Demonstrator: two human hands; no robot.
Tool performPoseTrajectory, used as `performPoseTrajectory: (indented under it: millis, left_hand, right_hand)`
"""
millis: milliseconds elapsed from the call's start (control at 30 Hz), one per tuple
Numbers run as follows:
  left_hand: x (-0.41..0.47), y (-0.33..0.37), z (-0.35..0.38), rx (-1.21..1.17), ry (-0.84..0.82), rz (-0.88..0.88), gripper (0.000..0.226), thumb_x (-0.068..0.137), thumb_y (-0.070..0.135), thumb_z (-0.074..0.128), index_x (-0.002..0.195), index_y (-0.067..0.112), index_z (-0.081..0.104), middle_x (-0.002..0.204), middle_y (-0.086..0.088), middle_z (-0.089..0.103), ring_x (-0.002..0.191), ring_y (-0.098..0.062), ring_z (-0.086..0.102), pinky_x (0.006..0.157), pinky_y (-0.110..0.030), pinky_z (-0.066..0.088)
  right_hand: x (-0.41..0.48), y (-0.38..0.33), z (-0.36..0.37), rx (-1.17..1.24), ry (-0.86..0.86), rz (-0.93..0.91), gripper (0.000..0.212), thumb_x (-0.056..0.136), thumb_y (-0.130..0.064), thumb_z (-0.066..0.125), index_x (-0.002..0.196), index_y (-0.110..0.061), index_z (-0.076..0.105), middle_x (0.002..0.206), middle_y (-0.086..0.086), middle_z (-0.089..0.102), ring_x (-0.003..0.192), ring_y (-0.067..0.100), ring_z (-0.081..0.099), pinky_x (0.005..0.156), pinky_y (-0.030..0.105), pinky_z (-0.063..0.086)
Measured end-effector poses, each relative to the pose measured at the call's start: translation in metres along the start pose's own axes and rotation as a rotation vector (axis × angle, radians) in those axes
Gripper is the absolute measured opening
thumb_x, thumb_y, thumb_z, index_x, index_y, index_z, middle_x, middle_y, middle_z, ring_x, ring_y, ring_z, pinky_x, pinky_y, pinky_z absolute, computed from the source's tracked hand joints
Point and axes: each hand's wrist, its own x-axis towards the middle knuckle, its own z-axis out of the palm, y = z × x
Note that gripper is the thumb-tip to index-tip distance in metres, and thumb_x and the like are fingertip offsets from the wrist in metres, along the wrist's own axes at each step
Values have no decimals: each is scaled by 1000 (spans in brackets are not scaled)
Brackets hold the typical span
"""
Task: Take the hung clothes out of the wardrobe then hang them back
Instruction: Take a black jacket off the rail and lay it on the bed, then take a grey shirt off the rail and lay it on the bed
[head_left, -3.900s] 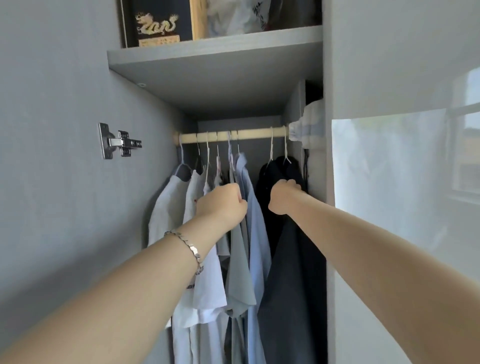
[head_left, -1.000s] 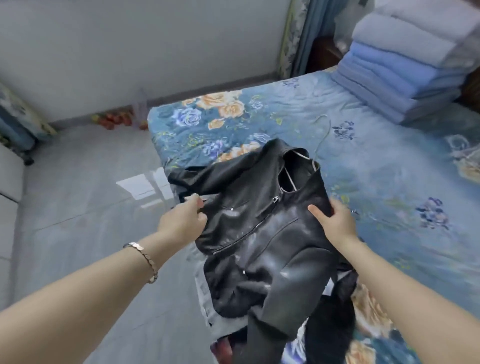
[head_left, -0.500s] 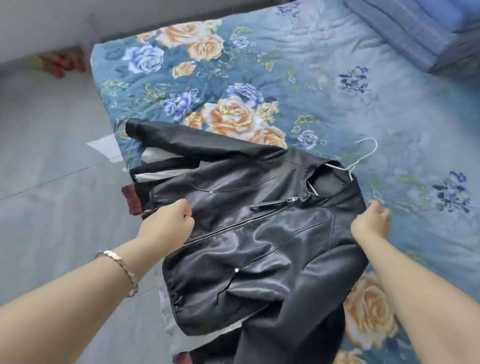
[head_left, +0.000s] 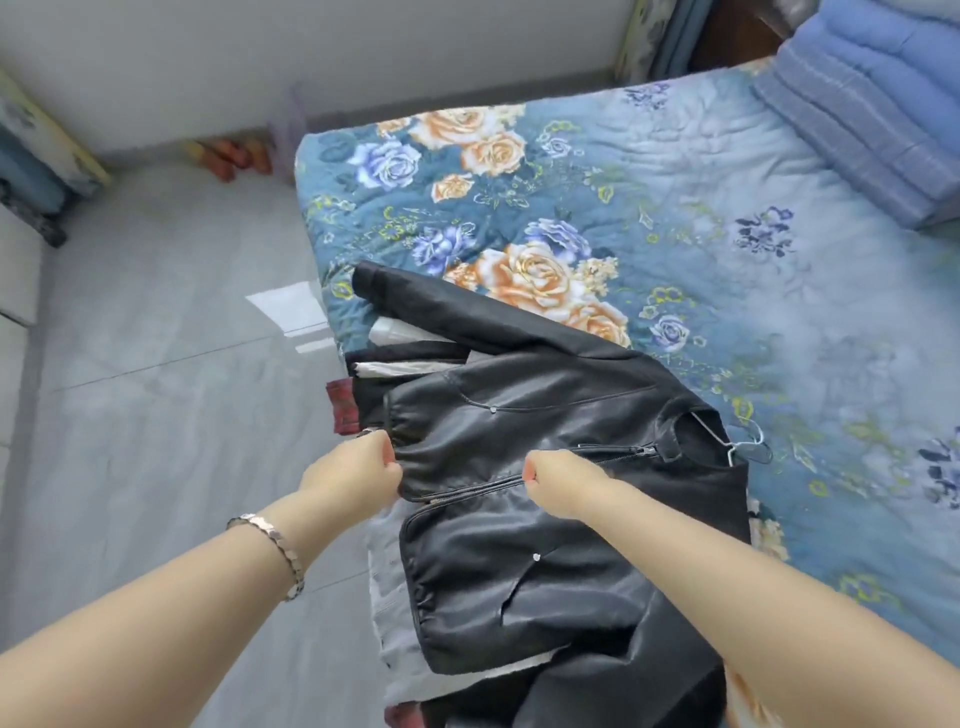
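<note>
A black leather jacket lies front-up on a pile of other clothes at the edge of the floral bed. The hook of its white wire hanger sticks out of the collar at the right. My left hand grips the jacket's hem at its left edge, fingers curled. In the middle of the front, my right hand is curled beside the zipper and seems to pinch the leather. White, grey and red plaid garments show under the jacket. The wardrobe is out of view.
Folded blue blankets are stacked at the bed's far right corner. Grey tiled floor lies left of the bed. Orange shoes sit by the far wall, and a cushioned seat is at the left edge.
The jacket has settled flat on the pile. My right hand moved from the jacket's shoulder to the front by the zipper. My left hand stays at the hem.
</note>
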Motion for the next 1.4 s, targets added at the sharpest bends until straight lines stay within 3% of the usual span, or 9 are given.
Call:
performPoseTrajectory:
  millis: [167, 400, 533, 667, 833, 933, 1067, 1267, 1400]
  left_hand:
    - [-59, -72, -60, 117, 22, -53, 23, 93, 22, 36, 108, 18, 53, 114, -2, 59, 91, -22, 52, 72, -27, 36]
    - [-165, -232, -142, -175, 194, -297, 16, 90, 18, 41, 96, 17, 55, 109, -7, 65, 100, -25, 61, 72, -25, 39]
    - [-248, -337, -185, -262, 365, -434, 12, 89, 21, 43, 91, 17, 53, 107, -9, 66, 97, -26, 61, 81, -29, 47]
    - [-344, -426, -222, -275, 554, -616, 21, 93, 23, 39, 100, 17, 57, 111, -8, 64, 104, -26, 59, 80, -27, 43]
    - [-478, -511, -242, -228, 725, -855, 22, 96, 25, 35, 101, 18, 55, 110, -5, 60, 103, -27, 56, 81, -28, 41]
    - [-551, -553, -247, -219, 800, -994, 14, 93, 21, 36, 90, 19, 50, 88, 2, 53, 82, -22, 52, 68, -27, 38]
    - [-628, -596, -250, -248, 898, -1143, 18, 89, 10, 35, 74, 17, 43, 69, 2, 43, 65, -17, 42, 53, -26, 30]
    - [-712, -644, -263, -216, 1064, -1385, 13, 92, 16, 37, 81, 15, 45, 72, 2, 45, 68, -18, 45, 53, -25, 29]
    - [-763, -671, -267, -203, 1125, -1523, 18, 94, 20, 37, 76, 17, 43, 72, 2, 47, 68, -20, 45, 54, -26, 29]
  right_hand:
    - [-34, -141, -31, -235, 71, -280, 32, 94, -16, 39, 124, -10, 49, 128, 12, 53, 117, 32, 52, 92, 35, 43]
    - [-109, -356, -48, -554, 154, -588, 35, 93, -9, 38, 122, -9, 57, 124, 12, 58, 115, 31, 55, 90, 34, 46]
    - [-174, -486, -37, -695, 209, -766, 33, 94, -10, 36, 118, -11, 58, 113, 8, 59, 94, 28, 56, 64, 24, 43]
    - [-247, -605, -12, -789, 220, -979, 34, 96, -13, 34, 122, -6, 55, 124, 11, 56, 110, 32, 54, 88, 35, 46]
    - [-350, -726, 24, -782, 333, -1280, 34, 95, -14, 37, 121, -7, 58, 126, 11, 57, 113, 29, 55, 89, 32, 46]
    - [-407, -785, 48, -768, 336, -1425, 32, 92, -15, 42, 112, -4, 64, 118, 11, 63, 107, 28, 59, 86, 29, 49]
    - [-474, -853, 80, -804, 273, -1562, 34, 92, -12, 39, 112, 3, 63, 117, 14, 64, 98, 28, 62, 55, 17, 41]
    - [-552, -937, 125, -583, 116, -1846, 32, 95, -15, 41, 116, 2, 58, 118, 17, 61, 86, 25, 53, 57, 18, 35]
    - [-595, -983, 150, -419, 6, -2002, 32, 93, -14, 42, 115, 5, 55, 114, 22, 61, 81, 28, 57, 70, 32, 48]
